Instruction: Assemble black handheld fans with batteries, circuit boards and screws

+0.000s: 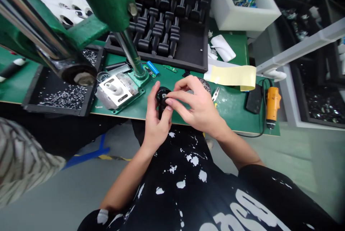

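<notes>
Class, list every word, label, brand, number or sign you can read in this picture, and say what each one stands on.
Black T-shirt: large white lettering, cut off by the frame and folded, too distorted to quote.
Black round part: a small white mark, too small to read.
Orange rotary tool: nothing legible.
No other text can be read.

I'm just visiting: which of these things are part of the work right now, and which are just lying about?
In use: the left hand and right hand, both on a small black round part; a grey mesh disc beside them.

Lying about: small pliers, an orange rotary tool, a yellow sheet.
</notes>
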The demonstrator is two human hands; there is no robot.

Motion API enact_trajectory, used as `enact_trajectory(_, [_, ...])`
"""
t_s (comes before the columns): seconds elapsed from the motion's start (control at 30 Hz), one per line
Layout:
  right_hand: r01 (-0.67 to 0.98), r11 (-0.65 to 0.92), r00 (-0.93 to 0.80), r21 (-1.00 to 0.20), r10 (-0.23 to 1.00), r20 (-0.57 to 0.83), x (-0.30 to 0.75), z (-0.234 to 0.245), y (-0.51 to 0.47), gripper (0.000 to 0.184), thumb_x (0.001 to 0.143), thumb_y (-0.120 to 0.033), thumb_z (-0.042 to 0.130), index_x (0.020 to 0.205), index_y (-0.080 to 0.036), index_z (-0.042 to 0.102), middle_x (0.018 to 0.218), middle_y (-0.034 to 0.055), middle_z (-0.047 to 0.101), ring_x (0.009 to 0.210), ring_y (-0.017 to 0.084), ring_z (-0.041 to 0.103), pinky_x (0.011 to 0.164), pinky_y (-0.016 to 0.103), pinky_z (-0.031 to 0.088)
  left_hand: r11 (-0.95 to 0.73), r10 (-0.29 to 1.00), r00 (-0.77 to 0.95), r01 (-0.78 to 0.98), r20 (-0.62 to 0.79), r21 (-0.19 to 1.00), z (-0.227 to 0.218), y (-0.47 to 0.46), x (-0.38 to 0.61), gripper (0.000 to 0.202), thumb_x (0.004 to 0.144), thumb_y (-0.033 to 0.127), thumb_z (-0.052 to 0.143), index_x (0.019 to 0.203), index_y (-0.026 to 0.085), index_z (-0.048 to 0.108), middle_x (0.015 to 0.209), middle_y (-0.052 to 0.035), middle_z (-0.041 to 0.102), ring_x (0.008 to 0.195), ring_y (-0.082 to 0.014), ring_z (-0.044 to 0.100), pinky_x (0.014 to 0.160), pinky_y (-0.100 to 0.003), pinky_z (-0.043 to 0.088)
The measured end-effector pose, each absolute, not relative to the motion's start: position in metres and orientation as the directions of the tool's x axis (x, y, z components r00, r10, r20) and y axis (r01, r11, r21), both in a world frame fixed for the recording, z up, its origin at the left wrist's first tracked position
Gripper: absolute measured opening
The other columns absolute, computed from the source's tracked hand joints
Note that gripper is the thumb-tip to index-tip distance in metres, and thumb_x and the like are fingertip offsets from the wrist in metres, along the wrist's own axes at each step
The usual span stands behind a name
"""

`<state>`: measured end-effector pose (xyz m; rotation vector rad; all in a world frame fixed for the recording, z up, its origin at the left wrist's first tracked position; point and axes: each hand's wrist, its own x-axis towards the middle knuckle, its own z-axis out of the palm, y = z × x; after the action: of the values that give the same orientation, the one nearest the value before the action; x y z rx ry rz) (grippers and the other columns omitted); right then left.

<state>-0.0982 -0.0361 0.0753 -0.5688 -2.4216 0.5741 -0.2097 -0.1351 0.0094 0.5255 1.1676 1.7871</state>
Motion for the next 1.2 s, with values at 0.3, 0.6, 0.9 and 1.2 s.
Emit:
enact_trajectory(0.3, [0.261, 0.806, -0.725, -0.532, 0.527, 0.443, -0.100, 0.072, -0.033, 0.017, 0.105, -0.027, 0.066, 0.109, -0.019, 0.080, 0.105, 0.0090, 0.063, 0.098, 0.021, 0.060, 0.087, 0.041, 0.057, -0.128, 0.919, -0.394, -0.281, 0.008, 0.951, -0.006, -0.135, -0.216, 0.068, 0.105, 0.050, 0.065, 0.165, 0.042, 0.034, 0.073, 0.0060, 0.052, 0.037, -0.0043, 0.039, 0.032, -0.017, 0.038])
enact_trajectory(0.6, [0.289, 0.808, -0.661, -0.514, 0.557, 0.503, -0.103, 0.063, -0.044, 0.019, 0.105, -0.025, 0.067, 0.115, -0.023, 0.082, 0.105, 0.0060, 0.073, 0.094, 0.018, 0.067, 0.084, 0.036, 0.060, -0.120, 0.891, -0.455, -0.247, -0.006, 0.962, -0.006, -0.134, -0.213, 0.054, 0.108, 0.052, 0.057, 0.157, 0.036, 0.042, 0.087, 0.0014, 0.059, 0.041, -0.0035, 0.042, 0.032, -0.017, 0.037])
enact_trajectory(0.9, [0.248, 0.731, -0.587, -0.635, 0.636, 0.502, -0.103, 0.056, -0.041, 0.008, 0.099, -0.025, 0.076, 0.106, -0.024, 0.081, 0.100, 0.0034, 0.075, 0.094, 0.017, 0.071, 0.087, 0.035, 0.060, -0.127, 0.858, -0.501, 0.002, 0.111, 0.992, -0.009, -0.133, -0.216, 0.051, 0.110, 0.053, 0.050, 0.157, 0.037, 0.042, 0.124, -0.0072, 0.066, 0.064, -0.0098, 0.064, 0.054, -0.024, 0.058])
enact_trajectory(1.2, [0.086, 0.315, -0.573, -0.945, 0.792, 0.211, -0.104, 0.053, -0.040, 0.037, 0.093, -0.034, 0.082, 0.127, -0.027, 0.067, 0.129, 0.0040, 0.072, 0.114, 0.018, 0.071, 0.090, 0.031, 0.065, -0.224, 0.803, -0.490, 0.280, 0.340, 0.934, -0.006, -0.132, -0.221, 0.049, 0.112, 0.053, 0.042, 0.154, 0.028, 0.051, 0.153, -0.0104, 0.061, 0.146, -0.0290, 0.058, 0.121, -0.050, 0.052])
